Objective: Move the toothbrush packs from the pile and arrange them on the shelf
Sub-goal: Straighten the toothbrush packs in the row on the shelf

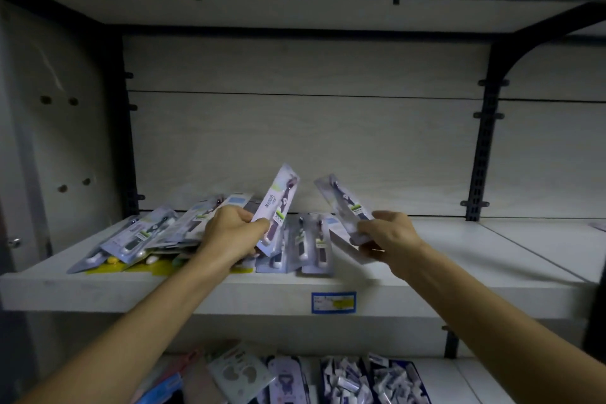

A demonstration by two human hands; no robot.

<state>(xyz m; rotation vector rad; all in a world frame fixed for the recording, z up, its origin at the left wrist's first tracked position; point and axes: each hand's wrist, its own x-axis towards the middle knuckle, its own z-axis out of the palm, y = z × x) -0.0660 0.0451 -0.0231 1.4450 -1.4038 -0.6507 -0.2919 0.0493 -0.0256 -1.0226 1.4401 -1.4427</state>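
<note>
A loose pile of toothbrush packs (pixel 147 236) lies on the left part of the white shelf (pixel 459 259). Several packs (pixel 310 244) lie flat side by side just right of the pile. My left hand (pixel 231 231) grips one pale pack (pixel 278 203) by its lower end, tilted up above the pile. My right hand (pixel 388 234) pinches another pack (pixel 344 203), also raised and leaning left, over the shelf's middle.
The shelf's right half is bare boards. A blue price label (pixel 333 302) sits on the front edge. Black brackets (pixel 480 154) frame the bay, with another shelf close overhead. The lower shelf (pixel 459 380) holds more packaged goods (pixel 347 382).
</note>
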